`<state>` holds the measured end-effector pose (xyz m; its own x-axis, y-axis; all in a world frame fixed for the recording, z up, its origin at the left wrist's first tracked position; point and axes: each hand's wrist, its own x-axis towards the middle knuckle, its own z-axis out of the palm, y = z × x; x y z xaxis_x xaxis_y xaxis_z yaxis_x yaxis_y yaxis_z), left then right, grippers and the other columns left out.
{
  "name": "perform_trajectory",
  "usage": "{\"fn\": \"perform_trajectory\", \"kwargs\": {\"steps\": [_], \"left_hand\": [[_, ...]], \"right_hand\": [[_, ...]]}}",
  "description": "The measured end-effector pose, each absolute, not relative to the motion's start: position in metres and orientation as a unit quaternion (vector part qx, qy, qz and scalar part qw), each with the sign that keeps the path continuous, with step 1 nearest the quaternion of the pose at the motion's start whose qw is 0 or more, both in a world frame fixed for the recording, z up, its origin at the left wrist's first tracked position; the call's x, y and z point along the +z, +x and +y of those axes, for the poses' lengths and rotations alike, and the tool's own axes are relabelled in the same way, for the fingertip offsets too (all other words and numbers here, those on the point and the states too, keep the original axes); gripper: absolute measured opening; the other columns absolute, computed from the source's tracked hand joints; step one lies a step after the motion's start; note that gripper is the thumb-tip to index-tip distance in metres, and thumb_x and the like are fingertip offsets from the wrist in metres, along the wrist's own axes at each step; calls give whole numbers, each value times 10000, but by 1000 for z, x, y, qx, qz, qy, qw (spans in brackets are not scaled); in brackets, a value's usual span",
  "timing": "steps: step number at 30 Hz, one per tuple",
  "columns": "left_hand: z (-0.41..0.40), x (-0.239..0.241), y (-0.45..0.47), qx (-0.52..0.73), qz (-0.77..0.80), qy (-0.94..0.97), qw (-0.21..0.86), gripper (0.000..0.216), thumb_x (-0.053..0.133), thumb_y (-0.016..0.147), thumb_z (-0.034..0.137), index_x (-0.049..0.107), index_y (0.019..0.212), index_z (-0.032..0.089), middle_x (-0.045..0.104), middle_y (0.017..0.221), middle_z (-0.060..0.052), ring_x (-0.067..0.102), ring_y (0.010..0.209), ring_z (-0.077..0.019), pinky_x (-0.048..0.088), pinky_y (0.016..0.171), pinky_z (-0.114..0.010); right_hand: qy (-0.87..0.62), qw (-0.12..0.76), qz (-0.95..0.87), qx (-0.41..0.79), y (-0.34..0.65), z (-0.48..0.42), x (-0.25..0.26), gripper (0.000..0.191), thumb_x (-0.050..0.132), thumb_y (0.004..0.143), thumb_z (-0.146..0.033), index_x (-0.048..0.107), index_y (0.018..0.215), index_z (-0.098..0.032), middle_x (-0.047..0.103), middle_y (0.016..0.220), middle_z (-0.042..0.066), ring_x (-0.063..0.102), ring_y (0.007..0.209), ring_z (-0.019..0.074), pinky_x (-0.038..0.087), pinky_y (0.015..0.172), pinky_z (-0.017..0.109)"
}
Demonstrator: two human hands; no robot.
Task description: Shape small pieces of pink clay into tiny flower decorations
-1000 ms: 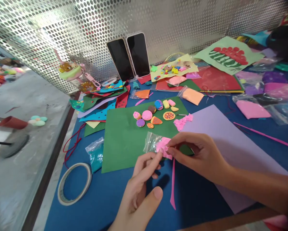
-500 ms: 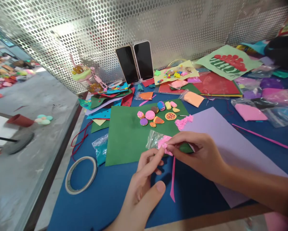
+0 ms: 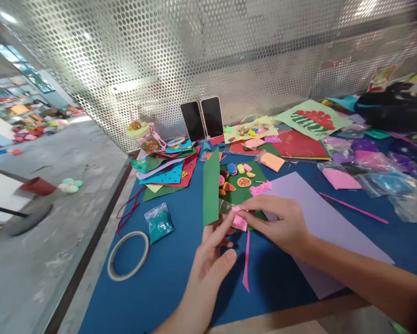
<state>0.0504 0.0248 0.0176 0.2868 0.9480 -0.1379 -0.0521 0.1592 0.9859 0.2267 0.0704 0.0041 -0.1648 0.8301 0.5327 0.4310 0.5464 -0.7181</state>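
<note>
My right hand pinches a small piece of pink clay between thumb and forefinger. The forefinger of my left hand touches that piece from the left, while its thumb sticks out apart, so this hand is open. Just beneath the fingertips is a pink clay packet in clear plastic, partly hidden. Behind the hands lies green paper, its left part standing up. Small clay foods, among them a pizza, rest on the paper. A pink strip lies below my hands.
A tape roll and a teal clay packet lie left. Purple paper lies under my right forearm. Two phones lean on the perforated metal panel. Paper sheets and clay bags cover the back.
The left part of the green paper has risen upright, hiding some clay foods and uncovering more of the teal packet. The view has tilted up. My hands keep their pose at the pink clay.
</note>
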Motion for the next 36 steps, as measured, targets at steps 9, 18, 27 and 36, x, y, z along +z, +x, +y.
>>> {"fn": "perform_trajectory", "kwargs": {"steps": [9, 18, 27, 36], "left_hand": [[34, 4, 49, 461, 461, 490, 579, 401, 628, 745, 427, 665, 1084, 215, 554, 1223, -89, 487, 986, -240, 430, 777, -314], [34, 1, 36, 461, 474, 506, 553, 501, 606, 769, 369, 555, 1258, 274, 561, 1237, -54, 515, 1057, -230, 420, 902, -335], [38, 20, 7, 476, 513, 408, 586, 398, 577, 790, 251, 569, 1187, 223, 564, 1261, -77, 540, 1115, -220, 411, 964, -358], [96, 14, -4, 306, 517, 705, 376, 144, 514, 799, 164, 637, 870, 191, 617, 906, -41, 571, 888, -186, 428, 834, -321]], "right_hand": [[-422, 485, -745, 178, 220, 74, 6, 127, 578, 804, -184, 699, 798, -220, 753, 761, 24, 691, 650, 153, 549, 591, 233], [-422, 485, -749, 163, 211, 72, 7, 125, 578, 811, -187, 699, 810, -217, 750, 774, 31, 681, 638, 151, 543, 612, 240], [-451, 350, -773, 276, 216, 91, -4, 140, 574, 827, -277, 681, 802, -190, 732, 729, 28, 658, 630, 145, 517, 607, 229], [-444, 314, -772, 328, 222, 96, -9, 101, 590, 793, -220, 688, 811, -206, 745, 790, 17, 675, 683, 142, 512, 640, 216]]}}
